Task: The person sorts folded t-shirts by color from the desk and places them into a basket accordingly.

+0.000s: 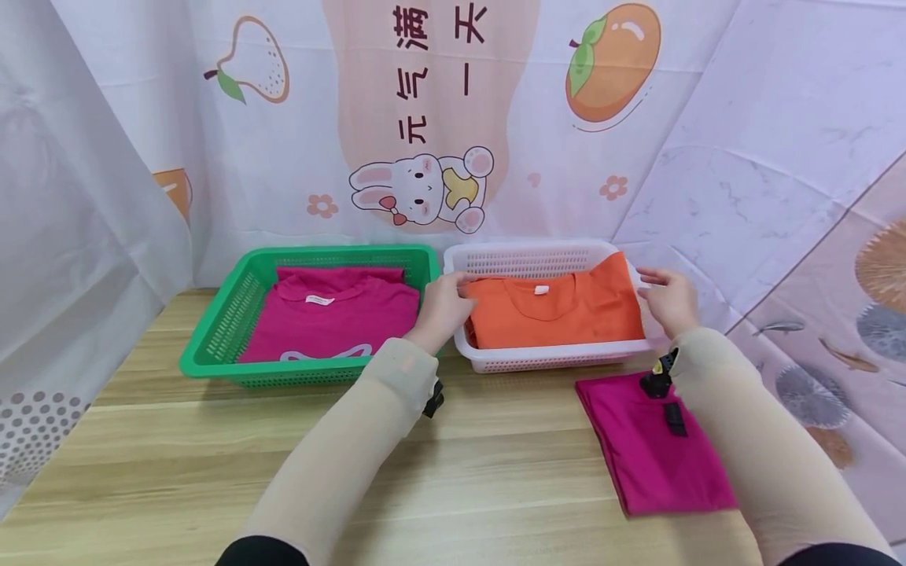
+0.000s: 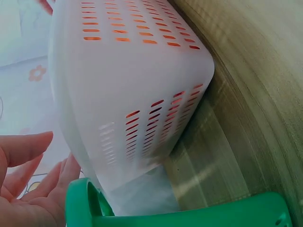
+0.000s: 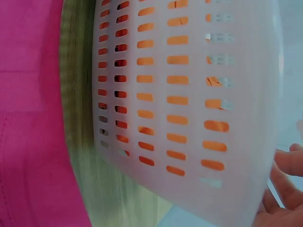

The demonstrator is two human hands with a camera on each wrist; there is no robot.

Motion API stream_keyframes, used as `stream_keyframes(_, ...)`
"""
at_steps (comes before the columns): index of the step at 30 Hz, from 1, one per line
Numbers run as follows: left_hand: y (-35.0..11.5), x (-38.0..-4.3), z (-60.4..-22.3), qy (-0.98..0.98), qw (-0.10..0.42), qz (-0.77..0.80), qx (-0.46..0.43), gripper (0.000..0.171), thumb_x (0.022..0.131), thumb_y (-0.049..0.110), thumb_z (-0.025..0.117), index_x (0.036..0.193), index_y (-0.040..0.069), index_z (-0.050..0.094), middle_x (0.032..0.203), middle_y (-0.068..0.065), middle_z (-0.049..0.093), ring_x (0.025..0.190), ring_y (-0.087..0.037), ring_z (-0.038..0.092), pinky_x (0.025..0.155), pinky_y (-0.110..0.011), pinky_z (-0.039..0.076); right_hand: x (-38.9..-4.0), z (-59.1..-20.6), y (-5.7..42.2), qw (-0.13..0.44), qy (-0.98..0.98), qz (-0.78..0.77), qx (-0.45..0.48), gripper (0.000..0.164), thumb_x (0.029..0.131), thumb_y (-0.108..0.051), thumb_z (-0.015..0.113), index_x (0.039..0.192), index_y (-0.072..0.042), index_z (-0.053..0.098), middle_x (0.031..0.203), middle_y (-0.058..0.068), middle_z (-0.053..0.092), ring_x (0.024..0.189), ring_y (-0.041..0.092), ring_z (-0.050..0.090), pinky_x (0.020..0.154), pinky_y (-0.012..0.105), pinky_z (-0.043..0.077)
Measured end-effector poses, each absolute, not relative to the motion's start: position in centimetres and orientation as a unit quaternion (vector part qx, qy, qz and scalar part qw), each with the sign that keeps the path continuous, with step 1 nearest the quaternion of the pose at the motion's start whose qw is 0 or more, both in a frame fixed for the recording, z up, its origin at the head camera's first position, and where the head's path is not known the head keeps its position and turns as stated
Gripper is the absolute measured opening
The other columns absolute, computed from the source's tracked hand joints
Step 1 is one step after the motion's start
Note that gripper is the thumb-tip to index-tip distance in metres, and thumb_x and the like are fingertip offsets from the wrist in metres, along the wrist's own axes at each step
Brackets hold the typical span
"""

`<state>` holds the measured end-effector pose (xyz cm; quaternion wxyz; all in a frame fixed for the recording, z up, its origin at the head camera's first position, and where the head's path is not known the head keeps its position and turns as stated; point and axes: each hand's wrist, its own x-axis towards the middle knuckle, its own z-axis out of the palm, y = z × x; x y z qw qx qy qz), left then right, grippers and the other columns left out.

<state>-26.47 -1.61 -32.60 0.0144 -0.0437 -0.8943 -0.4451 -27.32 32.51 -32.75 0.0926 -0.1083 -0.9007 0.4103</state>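
orange shirt [image 1: 555, 314] in white basket [image 1: 545, 359], magenta shirt [image 1: 336, 310] in green basket [image 1: 283, 368], left hand [image 1: 442, 309] and right hand [image 1: 668, 300] loosely spread at white basket's ends

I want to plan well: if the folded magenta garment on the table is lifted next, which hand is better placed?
Probably the right hand. It is at the right end of the white plastic basket, nearer the folded magenta garment; the left hand is at the left end, farther away.
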Motion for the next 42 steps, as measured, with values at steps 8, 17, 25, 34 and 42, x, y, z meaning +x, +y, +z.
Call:
stream_keyframes(8,-1.6,-25.6,-32.5,-0.863,0.023,-0.500,-0.064,0.038,0.093,0.009,0.067,0.130,0.011,0.064,0.124,-0.015,0.068,0.113,-0.026,0.064,0.094,-0.039,0.055,-26.7,-32.4,33.4,0.111,-0.859,0.493,-0.086,0.049,0.098,-0.012,0.055,0.144,0.001,0.048,0.093,-0.019,0.070,0.085,-0.005,0.063,0.068,0.005,0.049)
stream_keyframes(17,-1.5,-23.5,-32.6,-0.810,0.017,-0.578,-0.091,0.038,0.096,0.017,0.065,0.133,0.011,0.061,0.132,-0.009,0.064,0.107,-0.027,0.065,0.087,-0.035,0.058,-23.7,-31.0,34.1,0.086,-0.714,0.695,-0.016,0.028,0.094,-0.002,0.063,0.106,-0.027,0.067,0.082,-0.017,0.073,0.072,-0.002,0.069,0.067,0.013,0.056)
stream_keyframes(25,-1.0,-21.3,-32.8,-0.755,0.017,-0.647,-0.105,0.038,0.097,0.014,0.064,0.133,0.007,0.060,0.132,-0.013,0.063,0.104,-0.028,0.067,0.082,-0.034,0.060,-21.2,-30.7,34.4,0.076,-0.673,0.736,0.012,0.031,0.092,0.000,0.065,0.104,-0.028,0.068,0.088,-0.011,0.075,0.074,0.004,0.072,0.066,0.017,0.058)
stream_keyframes(34,-0.1,-19.1,-33.1,-0.724,0.010,-0.680,-0.116,0.040,0.097,0.016,0.063,0.136,0.006,0.057,0.132,-0.015,0.062,0.108,-0.032,0.066,0.086,-0.039,0.059,-18.7,-31.4,34.9,0.082,-0.654,0.751,0.053,0.035,0.095,0.006,0.057,0.106,-0.024,0.071,0.092,-0.008,0.076,0.078,0.004,0.073,0.067,0.017,0.058)
stream_keyframes(42,1.5,-17.5,-34.2,-0.703,0.002,-0.700,-0.126,0.039,0.097,0.017,0.064,0.134,0.006,0.058,0.131,-0.015,0.063,0.109,-0.029,0.066,0.086,-0.033,0.059,-16.7,-32.3,35.7,0.101,-0.631,0.765,0.079,0.039,0.095,0.010,0.053,0.113,-0.019,0.072,0.098,-0.004,0.077,0.083,0.007,0.074,0.070,0.018,0.058)
